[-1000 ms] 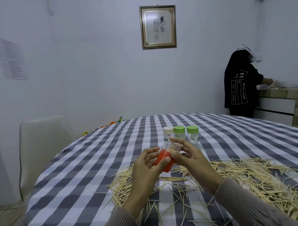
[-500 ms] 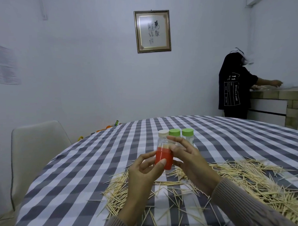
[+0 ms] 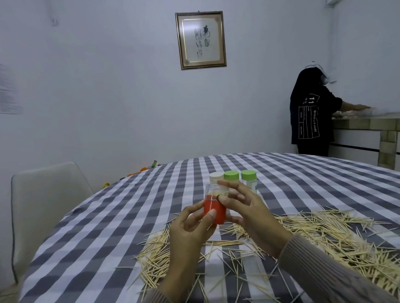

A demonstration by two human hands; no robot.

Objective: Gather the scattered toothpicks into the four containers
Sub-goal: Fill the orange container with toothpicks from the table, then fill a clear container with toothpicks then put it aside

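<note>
Head view, held container: a small clear plastic jar with a red lower band [image 3: 215, 209], upright, raised above the checked tablecloth between both hands; pale toothpick ends show inside its clear upper part.
Left hand [image 3: 188, 231]: fingers curled round the jar's red lower part, thumb tip pressed on the front of the band, fingertips behind it.
Right hand [image 3: 251, 214]: fingers curled, thumb and forefinger pinching the jar's clear upper part near the rim; the other fingers spread loosely to the right of the jar.
Other containers: a cream-lidded jar [image 3: 216, 176] and two green-lidded jars [image 3: 231, 175] [image 3: 248, 175] stand in a row just behind the held jar.
Scattered wooden toothpicks [image 3: 329, 235]: strewn over the grey-and-white checked tablecloth [image 3: 106, 222] below and to the right of the hands.
Surroundings: a white chair [image 3: 44, 206] at the table's left.
</note>
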